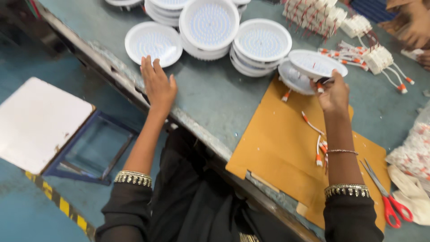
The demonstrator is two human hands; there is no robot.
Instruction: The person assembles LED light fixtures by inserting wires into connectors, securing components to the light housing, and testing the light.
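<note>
My left hand (157, 84) lies flat on the grey table near its edge, fingers spread, just below a single white round lamp disc (153, 42). Nothing is in it. My right hand (333, 94) is raised over a sheet of brown cardboard (277, 152) and grips the underside of a tilted white lamp disc (317, 63). Another disc (293, 79) lies beneath that one. Short white wires with orange ends (319, 150) lie on the cardboard beside my right forearm.
Stacks of white lamp discs (208, 27) fill the back of the table. White driver boxes with wires (378, 58) lie at the back right. Red-handled scissors (389, 201) and a plastic bag (414, 152) sit at the right. A white board (38, 123) is on the floor.
</note>
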